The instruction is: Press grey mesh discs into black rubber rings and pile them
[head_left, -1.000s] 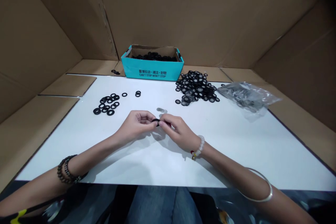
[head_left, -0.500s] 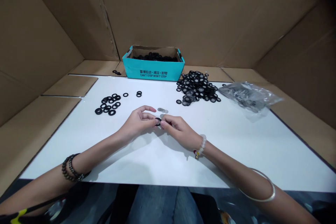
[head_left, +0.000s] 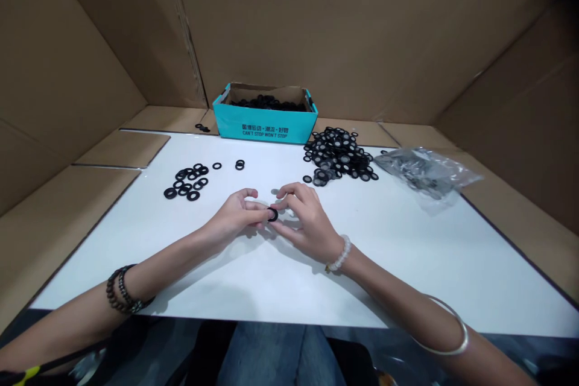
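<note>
Above the middle of the white table, a small black ring is pinched by my left hand, the thumb lying over its left side. Fingers of my right hand are curled around the same ring, with a fingertip at its upper edge and the thumb at its lower edge. Whatever fills the ring's centre is mostly covered by my left thumb. Just beyond the fingers, a small grey disc lies on the table; other discs behind my right hand are largely hidden.
Loose black rings lie at the left. A heap of black rings with grey centres sits at the back right, beside a clear plastic bag of grey discs. A turquoise box of black pieces stands behind. Cardboard walls surround the table.
My right hand has shifted slightly and opened its curl, its fingers now raised and arched around the ring. The ring has turned more toward the camera. My left hand keeps its pinch.
</note>
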The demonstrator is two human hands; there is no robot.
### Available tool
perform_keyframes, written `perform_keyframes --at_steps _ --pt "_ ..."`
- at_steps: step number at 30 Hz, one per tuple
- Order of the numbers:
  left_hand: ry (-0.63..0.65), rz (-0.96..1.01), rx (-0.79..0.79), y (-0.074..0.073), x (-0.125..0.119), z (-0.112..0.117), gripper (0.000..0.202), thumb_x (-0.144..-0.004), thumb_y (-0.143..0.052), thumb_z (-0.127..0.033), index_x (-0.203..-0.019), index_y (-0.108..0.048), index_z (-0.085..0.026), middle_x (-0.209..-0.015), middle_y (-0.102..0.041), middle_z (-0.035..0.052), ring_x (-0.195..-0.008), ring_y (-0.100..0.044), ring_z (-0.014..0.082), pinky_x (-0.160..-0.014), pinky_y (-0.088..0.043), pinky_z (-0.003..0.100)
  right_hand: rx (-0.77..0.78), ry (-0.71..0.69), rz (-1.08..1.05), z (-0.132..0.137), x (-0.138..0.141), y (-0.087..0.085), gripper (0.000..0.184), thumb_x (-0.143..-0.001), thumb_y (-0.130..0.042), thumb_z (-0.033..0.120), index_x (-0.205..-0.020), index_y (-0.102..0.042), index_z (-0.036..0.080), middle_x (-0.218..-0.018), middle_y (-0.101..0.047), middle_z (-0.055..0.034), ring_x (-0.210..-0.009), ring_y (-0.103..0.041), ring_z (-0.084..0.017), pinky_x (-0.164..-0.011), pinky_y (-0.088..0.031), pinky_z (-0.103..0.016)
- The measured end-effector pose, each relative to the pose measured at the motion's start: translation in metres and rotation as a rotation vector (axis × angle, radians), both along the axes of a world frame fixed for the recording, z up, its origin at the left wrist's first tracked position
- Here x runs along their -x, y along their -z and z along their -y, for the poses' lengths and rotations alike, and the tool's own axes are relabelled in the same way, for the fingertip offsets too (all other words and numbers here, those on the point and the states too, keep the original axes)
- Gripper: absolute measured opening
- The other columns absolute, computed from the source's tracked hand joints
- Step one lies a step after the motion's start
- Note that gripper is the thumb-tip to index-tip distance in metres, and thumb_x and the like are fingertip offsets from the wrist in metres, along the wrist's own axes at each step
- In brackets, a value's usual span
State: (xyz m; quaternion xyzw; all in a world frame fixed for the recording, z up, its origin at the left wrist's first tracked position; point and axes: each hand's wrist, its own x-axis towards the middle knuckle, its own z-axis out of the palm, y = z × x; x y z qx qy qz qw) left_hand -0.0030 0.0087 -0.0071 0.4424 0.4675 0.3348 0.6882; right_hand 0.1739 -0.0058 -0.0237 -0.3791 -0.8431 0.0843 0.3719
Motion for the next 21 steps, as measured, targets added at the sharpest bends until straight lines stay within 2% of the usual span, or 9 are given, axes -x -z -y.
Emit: perform_keyframes --at_steps 4,6,8,9,11,14,18,21 --pt "-0.012 -0.009 0.022 0.004 0.0 -0.003 0.056 -0.059 -0.08 -0.025 -0.096 -0.039 -0.017 -0.055 -0.058 -0.0052 -0.049 -0.05 0.0087 -0.053 -0.035 0.021 0.02 0.08 -0.037 -0.001 0.009 0.004 0.015 -0.078 -0.062 0.027 -0.083 -0.051 0.019 -0.097 -0.056 -0.0092 -0.092 -0.053 -0.023 -0.08 -0.037 -0.037" --pt "-0.008 -0.009 -0.019 0.006 0.002 -0.008 0.051 -0.061 -0.078 -0.028 -0.094 -0.041 -0.018 -0.064 -0.063 -0.0009 -0.055 -0.055 0.0104 -0.06 -0.041 0.024 0.037 0.108 -0.028 -0.008 0.005 0.005 0.015 -0.077 -0.062 0.027 -0.084 -0.052 0.018 -0.098 -0.056 -0.0097 -0.094 -0.052 -0.024 -0.08 -0.037 -0.037" --pt "-0.035 -0.09 -0.178 0.009 0.007 -0.017 0.042 -0.066 -0.073 -0.035 -0.093 -0.045 -0.019 -0.085 -0.067 0.0058 -0.069 -0.061 0.0145 -0.069 -0.045 0.029 0.059 0.198 0.0 -0.019 -0.008 0.005 0.015 -0.077 -0.06 0.024 -0.088 -0.054 0.018 -0.101 -0.055 -0.0108 -0.097 -0.051 -0.025 -0.082 -0.037 -0.038" --pt "-0.069 -0.188 -0.309 0.01 0.012 -0.024 0.036 -0.07 -0.068 -0.039 -0.093 -0.048 -0.019 -0.096 -0.066 0.0083 -0.08 -0.062 0.0172 -0.073 -0.045 0.031 0.068 0.275 0.025 -0.026 -0.017 0.006 0.015 -0.077 -0.058 0.022 -0.09 -0.056 0.017 -0.103 -0.054 -0.0115 -0.098 -0.05 -0.026 -0.082 -0.037 -0.039" --pt "-0.096 -0.523 -0.572 0.011 0.023 -0.041 0.026 -0.077 -0.059 -0.041 -0.093 -0.057 -0.019 -0.112 -0.062 0.0104 -0.101 -0.058 0.0232 -0.082 -0.044 0.034 0.082 0.468 0.112 -0.039 -0.037 0.007 0.019 -0.078 -0.054 0.019 -0.096 -0.058 0.016 -0.107 -0.054 -0.0138 -0.102 -0.048 -0.029 -0.082 -0.035 -0.041" --pt "-0.092 -0.933 -0.844 0.013 0.04 -0.066 0.022 -0.08 -0.053 -0.035 -0.09 -0.064 -0.018 -0.117 -0.061 0.0118 -0.113 -0.051 0.0282 -0.094 -0.038 0.039 0.069 0.623 0.319 -0.051 -0.059 0.01 0.023 -0.079 -0.049 0.015 -0.099 -0.062 0.014 -0.11 -0.054 -0.0161 -0.104 -0.045 -0.033 -0.082 -0.032 -0.045" --pt "-0.008 -1.35 -0.986 0.014 0.048 -0.087 0.036 -0.083 -0.048 -0.035 -0.108 -0.064 -0.013 -0.127 -0.055 0.0183 -0.117 -0.045 0.0348 -0.095 -0.036 0.045 -0.011 0.61 0.549 -0.05 -0.059 0.01 0.033 -0.083 -0.041 0.007 -0.108 -0.062 0.011 -0.116 -0.055 -0.0208 -0.103 -0.044 -0.033 -0.085 -0.027 -0.052" --pt "0.065 -1.436 -1.02 0.014 0.043 -0.092 0.035 -0.083 -0.048 -0.029 -0.11 -0.064 -0.014 -0.13 -0.053 0.0174 -0.119 -0.042 0.0357 -0.094 -0.035 0.046 -0.097 0.525 0.533 -0.044 -0.045 0.009 0.037 -0.088 -0.037 0.007 -0.118 -0.058 0.012 -0.121 -0.054 -0.0198 -0.104 -0.045 -0.032 -0.088 -0.026 -0.051"
